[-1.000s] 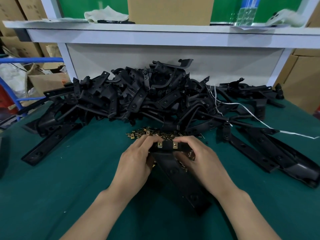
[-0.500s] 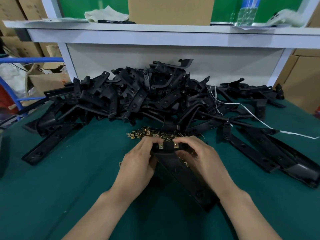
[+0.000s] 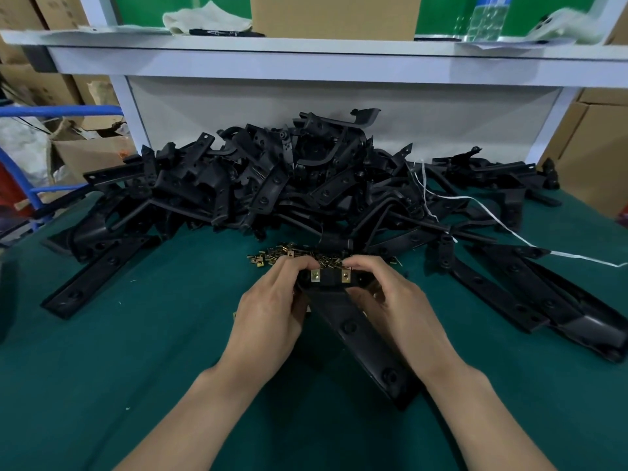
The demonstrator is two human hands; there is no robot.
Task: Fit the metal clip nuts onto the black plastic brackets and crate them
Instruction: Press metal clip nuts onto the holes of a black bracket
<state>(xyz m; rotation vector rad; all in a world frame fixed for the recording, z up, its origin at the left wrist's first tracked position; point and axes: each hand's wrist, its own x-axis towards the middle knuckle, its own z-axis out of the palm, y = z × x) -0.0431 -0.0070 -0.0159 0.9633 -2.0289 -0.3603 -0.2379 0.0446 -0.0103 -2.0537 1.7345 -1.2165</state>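
1. The upper end of a long black plastic bracket (image 3: 360, 334) is gripped by the left hand (image 3: 272, 311), its fingers (image 3: 292, 265) curled over the top edge.
2. The same end is gripped by the right hand (image 3: 397, 300), fingers curled over the top, thumb tucked beneath.
3. Two brass-coloured clip nuts (image 3: 315, 275), small flat squares with central holes, are seated side by side between the hands.
4. The bracket's matte, flat strap is angled toward the person over the green cloth-covered counter (image 3: 136, 351).
5. A loose pile of clip nuts (image 3: 275, 257) is seen just beyond the fingers, before a heap of black brackets (image 3: 272, 185).
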